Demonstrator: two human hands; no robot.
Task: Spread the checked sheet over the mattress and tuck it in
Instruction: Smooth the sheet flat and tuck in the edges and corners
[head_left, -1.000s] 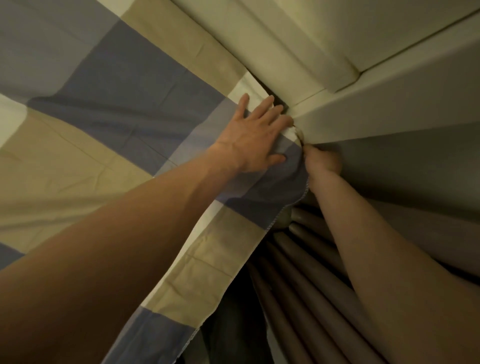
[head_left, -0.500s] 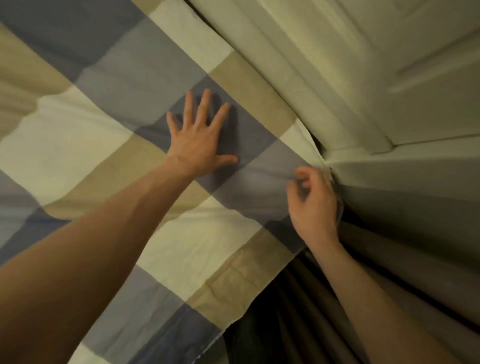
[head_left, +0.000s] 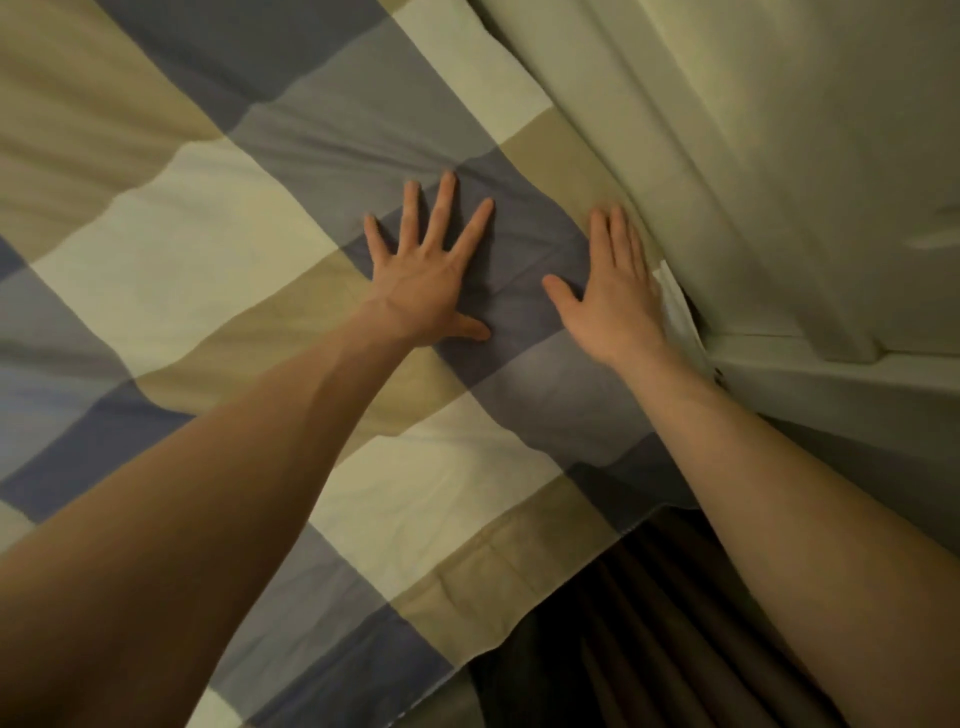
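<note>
The checked sheet (head_left: 218, 244), in blue, grey, tan and cream squares, covers the mattress across the left and middle of the view. The mattress itself is hidden under it. My left hand (head_left: 426, 275) lies flat on a dark blue square, fingers spread. My right hand (head_left: 618, 291) lies flat beside it, palm down, its outer edge against the pale wall panel (head_left: 753, 171). Neither hand holds cloth. The sheet's hemmed edge (head_left: 467, 618) hangs over the near side of the bed.
A pale wall panel and ledge (head_left: 831, 384) close off the right side at the bed's corner. Dark pleated fabric (head_left: 623, 649) hangs below the sheet's edge at the bottom right. Soft wrinkles run through the sheet above my left hand.
My right hand has let go of the sheet's corner at the wall and now lies flat on top. My left hand slid away from the corner onto the blue square.
</note>
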